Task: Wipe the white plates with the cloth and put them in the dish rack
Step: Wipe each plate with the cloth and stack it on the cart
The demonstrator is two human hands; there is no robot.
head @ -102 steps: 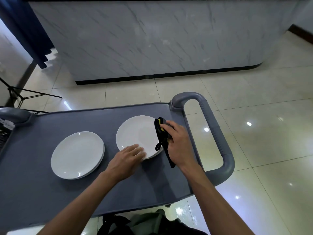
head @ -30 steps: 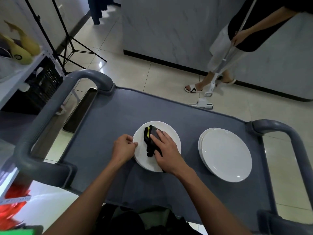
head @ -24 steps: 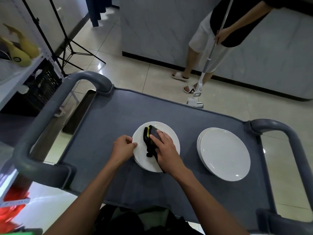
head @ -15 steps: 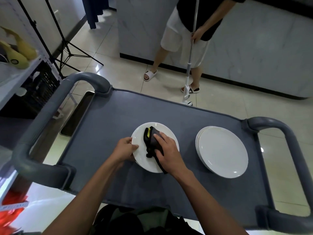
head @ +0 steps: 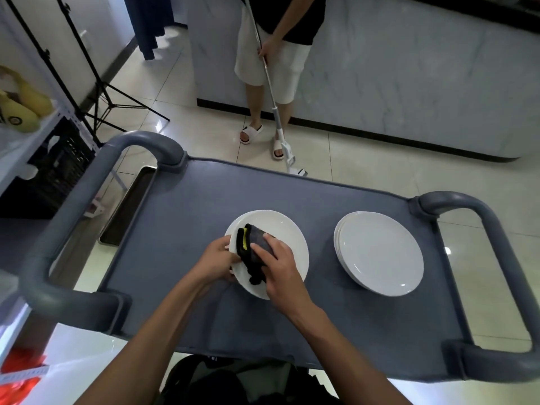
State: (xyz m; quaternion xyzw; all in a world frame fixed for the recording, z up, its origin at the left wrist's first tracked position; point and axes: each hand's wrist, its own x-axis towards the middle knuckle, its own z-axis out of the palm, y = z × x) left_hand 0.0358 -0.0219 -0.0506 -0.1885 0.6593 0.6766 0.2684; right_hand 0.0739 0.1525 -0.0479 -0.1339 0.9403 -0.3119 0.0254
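**Wiping in hand, racking not begun**

The left hand (head: 217,260) pinches the left rim of the plate (head: 287,244) at the cart's middle. The right hand (head: 277,266) presses flat fingers on the folded cloth (head: 252,252), which lies on the plate's left half, long axis running from near edge to far, yellow edge facing left. To the right, a stack of plates (head: 380,252) waits on the cart (head: 175,229). No dish rack shows, so judging by this, every plate is left to rack.
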